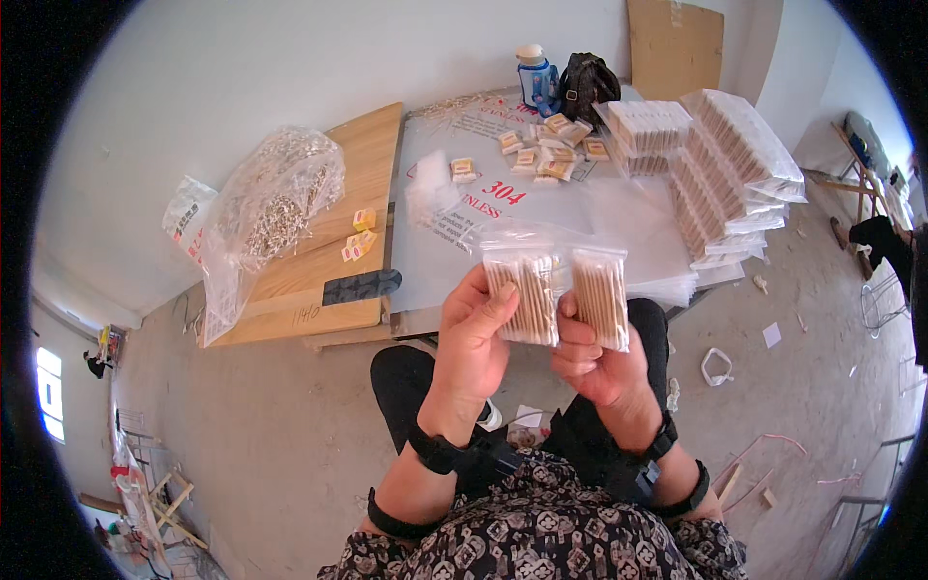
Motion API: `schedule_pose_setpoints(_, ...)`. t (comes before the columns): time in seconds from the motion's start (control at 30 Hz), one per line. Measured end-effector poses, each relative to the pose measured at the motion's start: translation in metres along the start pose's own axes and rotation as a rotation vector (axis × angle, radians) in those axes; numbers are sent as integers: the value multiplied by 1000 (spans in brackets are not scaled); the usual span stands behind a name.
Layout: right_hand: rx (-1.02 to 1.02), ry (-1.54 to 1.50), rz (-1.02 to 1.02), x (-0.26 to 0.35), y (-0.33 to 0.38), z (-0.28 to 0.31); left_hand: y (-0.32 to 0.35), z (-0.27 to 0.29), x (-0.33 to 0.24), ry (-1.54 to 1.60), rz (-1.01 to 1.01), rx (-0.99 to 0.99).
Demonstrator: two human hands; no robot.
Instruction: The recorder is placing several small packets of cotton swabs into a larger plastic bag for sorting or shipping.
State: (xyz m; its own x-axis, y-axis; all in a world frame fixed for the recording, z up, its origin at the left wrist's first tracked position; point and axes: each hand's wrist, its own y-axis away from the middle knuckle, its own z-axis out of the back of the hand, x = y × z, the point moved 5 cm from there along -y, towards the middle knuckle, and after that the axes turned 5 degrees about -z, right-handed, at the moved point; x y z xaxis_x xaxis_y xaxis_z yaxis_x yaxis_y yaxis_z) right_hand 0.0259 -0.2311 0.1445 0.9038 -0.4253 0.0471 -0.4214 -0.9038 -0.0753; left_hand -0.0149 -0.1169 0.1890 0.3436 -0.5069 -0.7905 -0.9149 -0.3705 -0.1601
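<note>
My left hand (476, 340) grips a clear plastic packet of wooden-stick cotton swabs (527, 295), thumb across its front. My right hand (592, 360) grips a second clear swab packet (601, 298) right beside the first. Both packets stand upright, side by side and nearly touching, held above my knees in front of the low table (435, 242). Both wrists wear black bands.
Stacks of packed swab packets (720, 164) lie at the table's right. Small yellow boxes (546, 150), a blue bottle (535, 77) and a black bag (587, 85) sit at the back. A wooden board (319, 271) carries a large clear bag of pale pieces (271, 198).
</note>
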Motion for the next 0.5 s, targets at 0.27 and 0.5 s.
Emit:
schedule_pose_setpoints(0.27,11,-212,-204,-24,-3,4,5,-18,1,-75,37,-1)
schedule_pose_setpoints(0.5,-221,226,24,-10,3,5,3,-9,1,-182,-50,-132)
